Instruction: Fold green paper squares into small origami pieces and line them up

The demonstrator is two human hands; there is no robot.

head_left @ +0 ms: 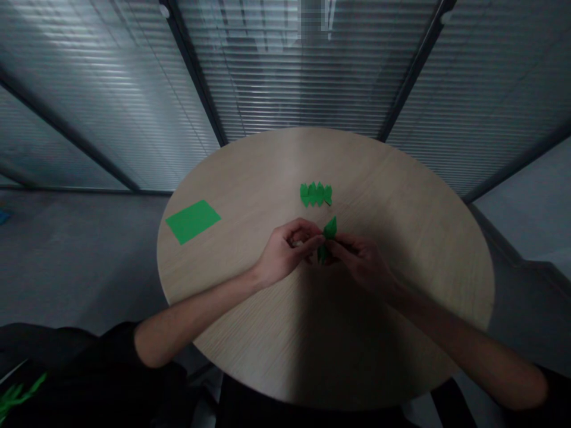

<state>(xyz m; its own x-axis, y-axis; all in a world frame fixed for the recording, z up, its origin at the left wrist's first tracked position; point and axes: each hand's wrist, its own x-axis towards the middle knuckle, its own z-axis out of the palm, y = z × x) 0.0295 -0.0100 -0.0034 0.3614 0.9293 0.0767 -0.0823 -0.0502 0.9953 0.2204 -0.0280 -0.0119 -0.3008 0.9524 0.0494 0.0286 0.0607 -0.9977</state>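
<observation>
The left hand (284, 251) and right hand (360, 260) are coming together, their grips apparently clamped on a folded green paper piece (330, 229), though the fingers partly hide it. A pleated green paper strip (316, 194) is lying just ahead of the grip, and a flat green sheet (193, 221) is lying farther left on the round wooden surface (383, 196).

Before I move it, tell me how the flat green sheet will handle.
The green paper sheet looks thin and light, so it probably flops if lifted by one corner. On the smooth table, it would likely slide when pushed and be fiddly to pinch.
</observation>
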